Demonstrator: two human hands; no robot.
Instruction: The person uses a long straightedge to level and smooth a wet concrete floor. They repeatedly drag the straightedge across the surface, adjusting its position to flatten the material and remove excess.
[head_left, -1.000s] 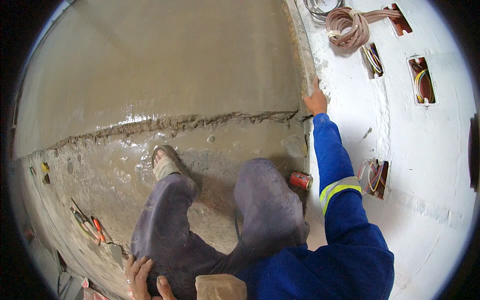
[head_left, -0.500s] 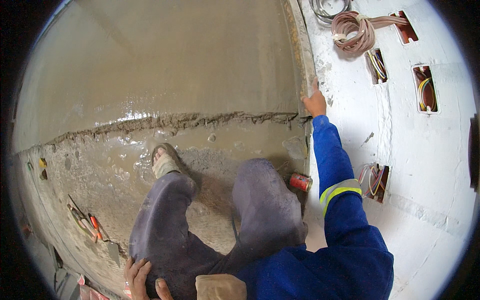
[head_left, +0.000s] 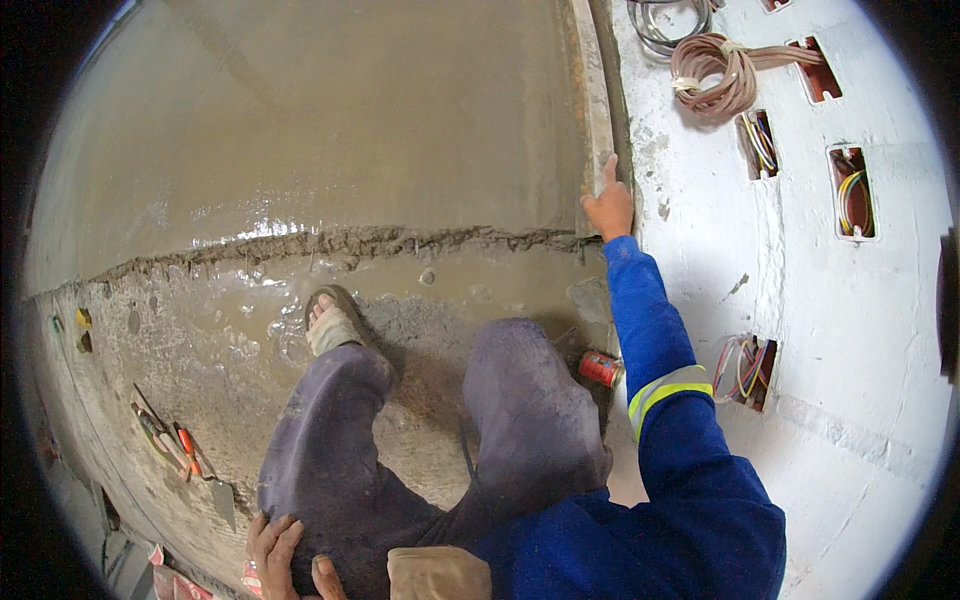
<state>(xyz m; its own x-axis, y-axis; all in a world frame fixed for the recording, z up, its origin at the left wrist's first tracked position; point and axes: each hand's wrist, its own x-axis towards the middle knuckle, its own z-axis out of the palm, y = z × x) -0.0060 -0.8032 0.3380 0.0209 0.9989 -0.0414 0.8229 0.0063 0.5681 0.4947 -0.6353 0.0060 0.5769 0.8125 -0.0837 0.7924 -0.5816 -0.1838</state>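
My right hand (head_left: 608, 211) is closed over the near end of a long, narrow straightedge (head_left: 592, 80), its index finger stretched along the top. The bar, smeared with mortar, lies lengthwise on the wet screed (head_left: 360, 110) beside the white wall. A dark gap shows between bar and wall. My left hand (head_left: 285, 558) rests on my left thigh with the fingers laid over the trousers and the thumb apart, holding nothing. Across the floor runs the screed's ragged near edge (head_left: 370, 240), just ahead of my sandalled foot (head_left: 330, 320).
A red can (head_left: 600, 369) lies beside my right knee. Pliers (head_left: 165, 440) and a small trowel (head_left: 222, 500) lie on the rough floor to the left. On the wall (head_left: 690, 250) are a brown cable coil (head_left: 714, 75) and several recessed boxes with wires, one box (head_left: 755, 372) near my right arm.
My right hand has shifted left, away from the wall, together with the straightedge, and the gap along the wall has widened. My left hand stays on the thigh.
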